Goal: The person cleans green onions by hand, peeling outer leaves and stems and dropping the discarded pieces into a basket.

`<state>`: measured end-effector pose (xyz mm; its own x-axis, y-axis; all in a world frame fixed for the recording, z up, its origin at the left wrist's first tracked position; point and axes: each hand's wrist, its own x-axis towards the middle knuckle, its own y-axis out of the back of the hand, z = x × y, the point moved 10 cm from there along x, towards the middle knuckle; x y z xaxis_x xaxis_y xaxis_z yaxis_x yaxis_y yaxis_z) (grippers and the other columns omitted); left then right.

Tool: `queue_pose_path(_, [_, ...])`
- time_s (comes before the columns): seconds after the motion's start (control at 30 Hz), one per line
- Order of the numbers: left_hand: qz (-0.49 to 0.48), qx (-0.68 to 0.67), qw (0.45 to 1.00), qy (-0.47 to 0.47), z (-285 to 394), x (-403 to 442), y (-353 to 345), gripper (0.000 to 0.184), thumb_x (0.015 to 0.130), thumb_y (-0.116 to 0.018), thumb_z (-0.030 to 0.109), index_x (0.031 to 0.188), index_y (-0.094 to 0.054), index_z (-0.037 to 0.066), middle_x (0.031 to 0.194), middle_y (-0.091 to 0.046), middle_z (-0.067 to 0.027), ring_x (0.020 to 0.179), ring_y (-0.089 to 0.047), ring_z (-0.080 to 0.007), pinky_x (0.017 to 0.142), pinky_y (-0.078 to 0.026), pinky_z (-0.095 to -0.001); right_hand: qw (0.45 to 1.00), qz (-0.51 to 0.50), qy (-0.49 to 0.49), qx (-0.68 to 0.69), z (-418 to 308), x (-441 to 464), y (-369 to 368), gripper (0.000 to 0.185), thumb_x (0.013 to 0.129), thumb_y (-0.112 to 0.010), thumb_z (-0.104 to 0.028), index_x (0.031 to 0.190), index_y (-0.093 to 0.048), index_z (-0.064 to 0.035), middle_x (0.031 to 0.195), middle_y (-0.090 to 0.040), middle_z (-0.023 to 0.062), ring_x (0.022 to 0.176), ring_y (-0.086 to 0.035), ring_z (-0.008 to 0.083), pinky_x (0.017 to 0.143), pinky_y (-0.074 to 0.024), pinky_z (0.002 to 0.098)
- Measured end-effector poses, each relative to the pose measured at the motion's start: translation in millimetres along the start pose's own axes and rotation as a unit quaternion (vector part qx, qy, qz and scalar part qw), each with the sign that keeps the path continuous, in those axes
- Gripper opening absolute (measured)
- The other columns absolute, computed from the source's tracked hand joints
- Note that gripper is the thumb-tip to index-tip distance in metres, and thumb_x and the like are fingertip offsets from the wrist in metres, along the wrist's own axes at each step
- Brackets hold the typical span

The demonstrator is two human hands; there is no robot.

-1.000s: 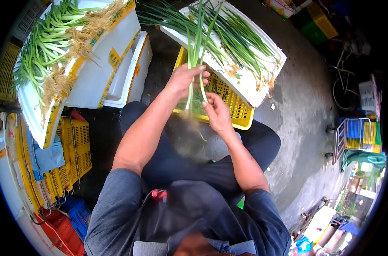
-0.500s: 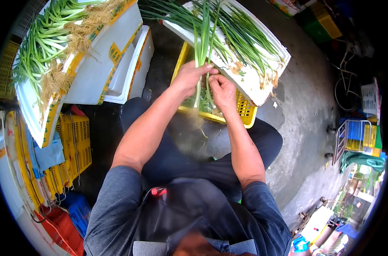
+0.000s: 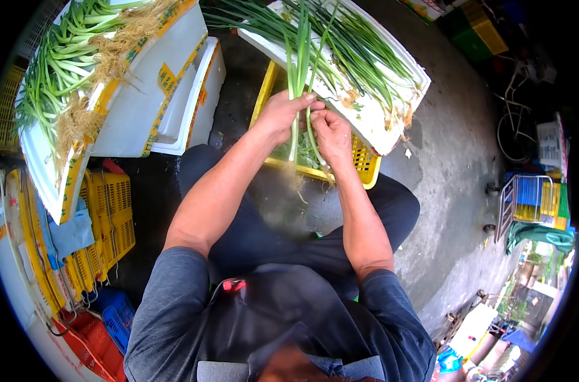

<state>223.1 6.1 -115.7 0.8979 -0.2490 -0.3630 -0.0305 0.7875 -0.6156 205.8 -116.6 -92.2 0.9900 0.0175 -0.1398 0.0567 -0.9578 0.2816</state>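
Observation:
My left hand [image 3: 279, 116] is closed round a few green onions [image 3: 298, 73], held upright with their leaves pointing away from me and their stringy roots hanging toward my lap. Close beside it, my right hand [image 3: 331, 135] pinches one thin stalk of the bunch between thumb and fingers. Both hands are above a yellow plastic crate [image 3: 368, 167] with green scraps inside. Beyond the right hand, more green onions [image 3: 372, 67] lie on a white foam lid [image 3: 373, 135] that slants over the crate.
At the upper left, green onions with bushy roots [image 3: 79, 121] lie on a white foam box [image 3: 127, 127]. Yellow crates [image 3: 111, 207] and a red crate [image 3: 92, 344] stand at lower left. A metal trolley [image 3: 507, 210] is on the wet floor [image 3: 442, 165] at right.
The view has shifted slightly. Both hands keep their hold on the green onions in nearly the same place, and a root end now shows beside my right wrist.

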Motion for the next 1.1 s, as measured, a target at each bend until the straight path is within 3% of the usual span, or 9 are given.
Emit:
queue_pose_path(0.07, [0.003, -0.008, 1.000, 0.002, 2, -3, -4, 0.019, 0.098, -0.061, 0.017, 0.112, -0.058, 0.004, 0.102, -0.070, -0.0120, 0.085, -0.065, -0.0182, 0.067, -0.052, -0.0332, 1.000, 0.003, -0.006, -0.015, -4, -1, 2, 0.029, 0.095, -0.058, -0.024, 0.093, -0.071, 0.0019, 0.067, -0.063, 0.0044, 0.064, -0.056, 0.0110, 0.061, -0.0462, 0.0304])
queue_pose_path(0.2, [-0.006, -0.011, 1.000, -0.003, 0, 0, -5, 0.018, 0.098, -0.061, 0.017, 0.111, -0.059, 0.004, 0.103, -0.069, -0.0113, 0.087, -0.065, -0.0185, 0.068, -0.053, -0.0336, 1.000, 0.004, -0.018, -0.015, 2, 2, 3, 0.029, 0.095, -0.057, -0.023, 0.092, -0.071, 0.0017, 0.071, -0.065, 0.0069, 0.066, -0.058, 0.0126, 0.063, -0.0475, 0.0303])
queue_pose_path(0.27, [-0.009, -0.005, 1.000, -0.003, 0, 1, -3, 0.018, 0.098, -0.061, 0.017, 0.111, -0.059, 0.004, 0.104, -0.069, -0.0111, 0.088, -0.065, -0.0186, 0.068, -0.053, -0.0339, 1.000, 0.011, -0.002, 0.000, -1, 1, 2, 0.025, 0.096, -0.059, -0.022, 0.086, -0.067, -0.0005, 0.067, -0.058, -0.0003, 0.061, -0.050, 0.0075, 0.058, -0.0410, 0.0256])
queue_pose_path(0.37, [-0.014, -0.008, 1.000, 0.005, 2, -2, -5, 0.020, 0.097, -0.065, 0.019, 0.110, -0.060, 0.005, 0.106, -0.071, -0.0139, 0.094, -0.068, -0.0202, 0.081, -0.058, -0.0332, 1.000, 0.005, -0.008, 0.014, -9, -1, 0, 0.025, 0.096, -0.059, -0.021, 0.082, -0.065, -0.0023, 0.065, -0.054, -0.0037, 0.059, -0.047, 0.0053, 0.055, -0.0381, 0.0233])
queue_pose_path(0.6, [-0.031, -0.012, 0.999, -0.001, -5, 3, -4, 0.019, 0.097, -0.064, 0.018, 0.111, -0.059, 0.005, 0.107, -0.070, -0.0131, 0.094, -0.068, -0.0207, 0.083, -0.059, -0.0349, 0.999, -0.006, -0.012, 0.041, -9, -1, -3, 0.025, 0.096, -0.058, -0.021, 0.080, -0.064, -0.0026, 0.067, -0.056, -0.0025, 0.060, -0.048, 0.0060, 0.057, -0.0396, 0.0236])
queue_pose_path(0.77, [-0.042, -0.007, 0.999, 0.008, -5, 1, -7, 0.020, 0.098, -0.063, 0.019, 0.111, -0.059, 0.006, 0.108, -0.070, -0.0119, 0.094, -0.068, -0.0200, 0.081, -0.059, -0.0352, 0.998, -0.014, -0.023, 0.054, -5, -3, -2, 0.023, 0.097, -0.056, -0.020, 0.085, -0.064, -0.0018, 0.067, -0.056, -0.0027, 0.060, -0.048, 0.0063, 0.057, -0.0394, 0.0233])
queue_pose_path(0.87, [-0.018, 0.013, 1.000, 0.015, -2, -5, -10, 0.017, 0.099, -0.061, 0.018, 0.110, -0.060, 0.005, 0.102, -0.068, -0.0064, 0.086, -0.063, -0.0167, 0.069, -0.053, -0.0340, 0.996, -0.010, -0.046, 0.076, -6, -8, -2, 0.022, 0.098, -0.055, -0.020, 0.089, -0.064, -0.0017, 0.070, -0.056, -0.0019, 0.061, -0.048, 0.0068, 0.057, -0.0395, 0.0228])
queue_pose_path(1.1, [-0.005, 0.018, 1.000, 0.019, 2, -7, -9, 0.019, 0.098, -0.062, 0.019, 0.110, -0.060, 0.004, 0.101, -0.067, -0.0082, 0.088, -0.065, -0.0206, 0.075, -0.057, -0.0371, 0.978, 0.034, -0.004, 0.205, 25, -8, 8, 0.020, 0.103, -0.049, -0.020, 0.100, -0.058, -0.0024, 0.079, -0.062, 0.0046, 0.070, -0.056, 0.0127, 0.066, -0.0471, 0.0266])
